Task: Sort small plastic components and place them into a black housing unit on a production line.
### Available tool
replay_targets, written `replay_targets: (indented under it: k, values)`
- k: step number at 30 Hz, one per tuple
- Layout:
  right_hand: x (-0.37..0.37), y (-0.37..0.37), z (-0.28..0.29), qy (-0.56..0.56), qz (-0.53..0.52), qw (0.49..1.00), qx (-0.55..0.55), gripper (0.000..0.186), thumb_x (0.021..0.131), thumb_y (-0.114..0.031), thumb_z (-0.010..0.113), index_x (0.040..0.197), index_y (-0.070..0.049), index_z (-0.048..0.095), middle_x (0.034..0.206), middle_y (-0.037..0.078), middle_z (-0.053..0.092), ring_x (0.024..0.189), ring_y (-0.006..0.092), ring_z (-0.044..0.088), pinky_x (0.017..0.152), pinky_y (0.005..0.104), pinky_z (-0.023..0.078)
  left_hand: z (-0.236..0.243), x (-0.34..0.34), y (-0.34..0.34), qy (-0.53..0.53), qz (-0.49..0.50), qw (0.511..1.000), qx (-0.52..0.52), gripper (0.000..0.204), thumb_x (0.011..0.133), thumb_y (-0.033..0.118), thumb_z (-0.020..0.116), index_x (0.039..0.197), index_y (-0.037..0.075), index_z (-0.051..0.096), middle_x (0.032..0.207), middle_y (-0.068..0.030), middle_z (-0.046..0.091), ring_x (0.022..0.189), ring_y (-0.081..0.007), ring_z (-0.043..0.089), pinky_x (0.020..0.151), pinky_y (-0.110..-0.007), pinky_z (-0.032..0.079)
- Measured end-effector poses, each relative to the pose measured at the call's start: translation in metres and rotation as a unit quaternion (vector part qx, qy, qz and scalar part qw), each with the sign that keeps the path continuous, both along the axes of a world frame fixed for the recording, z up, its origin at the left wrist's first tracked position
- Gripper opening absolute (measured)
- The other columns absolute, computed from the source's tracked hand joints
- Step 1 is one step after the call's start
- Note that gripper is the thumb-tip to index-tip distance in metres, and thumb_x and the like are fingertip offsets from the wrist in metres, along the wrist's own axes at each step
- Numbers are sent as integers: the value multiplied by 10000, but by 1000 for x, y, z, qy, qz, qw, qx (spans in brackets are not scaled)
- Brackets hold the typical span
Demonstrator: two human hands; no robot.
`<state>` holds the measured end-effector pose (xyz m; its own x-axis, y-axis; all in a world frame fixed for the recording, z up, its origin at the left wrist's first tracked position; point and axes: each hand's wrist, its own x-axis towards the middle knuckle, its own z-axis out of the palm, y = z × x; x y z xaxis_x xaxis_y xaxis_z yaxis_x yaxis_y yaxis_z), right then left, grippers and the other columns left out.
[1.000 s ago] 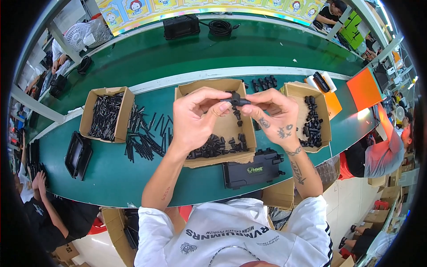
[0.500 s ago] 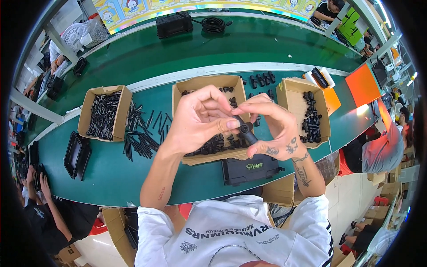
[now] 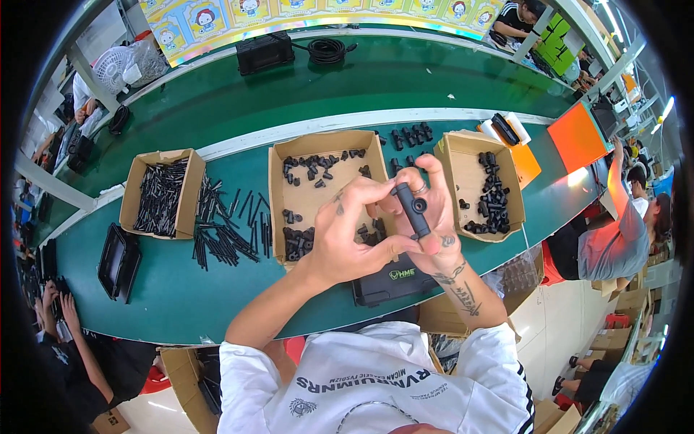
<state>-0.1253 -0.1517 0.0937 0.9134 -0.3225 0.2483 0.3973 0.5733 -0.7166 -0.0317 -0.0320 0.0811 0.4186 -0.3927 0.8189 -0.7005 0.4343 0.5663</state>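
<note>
shirt point(image 3: 463, 383): white, dark lettering and a small round emblem on the chest, upside down in this view
black case point(image 3: 376, 291): green logo and lettering on its lid, on the bench point(image 3: 181, 304) near its front edge, partly hidden by the hands
banner point(image 3: 311, 13): yellow, a row of cartoon figures; finer print too small to read
left hand point(image 3: 347, 231): thumb and forefinger bent around a narrow gap, holding the black tubular part point(image 3: 413, 207)
right hand point(image 3: 442, 219): fingers loosely curled, palm behind the part; cannot tell if it grips too
tubular part's place: between both hands, tilted, in front of the gap between middle and right cartons, round hole showing
middle carton point(image 3: 311, 199): small black fittings inside, lower right corner blocked by the hands
right carton point(image 3: 461, 170): more black fittings
left carton point(image 3: 186, 199): full of black rods
loose rods point(image 3: 220, 242): scattered between left and middle cartons
black frame point(image 3: 119, 264): left of the rods
orange panel point(image 3: 578, 136): far right
coiled cable point(image 3: 329, 50): beside a black box point(image 3: 264, 54), behind
</note>
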Motion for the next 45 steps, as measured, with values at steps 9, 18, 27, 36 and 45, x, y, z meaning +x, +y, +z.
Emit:
replay_targets:
  k: [9, 18, 27, 36, 45]
  values:
    - [-14, -34, 0, -23, 31, 991, -130, 1072, 505, -144, 985, 1396, -82, 391, 1187, 82, 605, 1092, 205, 570, 951, 347, 416, 5, 6, 0, -114, 16, 993, 18, 633, 695, 313, 892, 1129, -13, 567, 842, -116, 624, 719, -233, 637, 608, -320, 522]
    - [-35, -50, 33, -128, -185, 762, -608, 656, 516, -126, 956, 1101, -36, 673, 1055, 118, 686, 910, 233, 635, 769, 333, 489, 12, -14, 3, 103, -162, 976, 104, 362, 940, 324, 654, 1119, 23, 561, 804, -80, 584, 682, -150, 591, 559, -284, 482]
    - [-41, -22, 41, -93, -199, 657, -722, 395, 533, -83, 873, 907, -133, 754, 1095, 118, 664, 877, 262, 592, 593, 291, 503, 3, -38, -7, 384, -117, 900, 168, 416, 1073, 300, 425, 787, 4, 490, 581, -30, 436, 552, -93, 369, 485, -316, 329]
    - [-38, -22, 42, -76, -182, 667, -718, 447, 527, -60, 868, 955, -120, 756, 1104, 104, 660, 871, 253, 596, 596, 287, 509, -10, -39, -13, 381, -140, 904, 137, 413, 1082, 307, 392, 837, -1, 519, 616, -29, 461, 615, -73, 398, 523, -298, 359]
    - [-40, -32, 32, -77, -180, 673, -713, 534, 533, -117, 905, 1029, -83, 710, 1010, 102, 692, 788, 245, 622, 659, 322, 507, -25, -50, -19, 338, -77, 928, 137, 398, 1082, 282, 376, 831, -2, 498, 559, -69, 404, 509, -132, 353, 481, -348, 308]
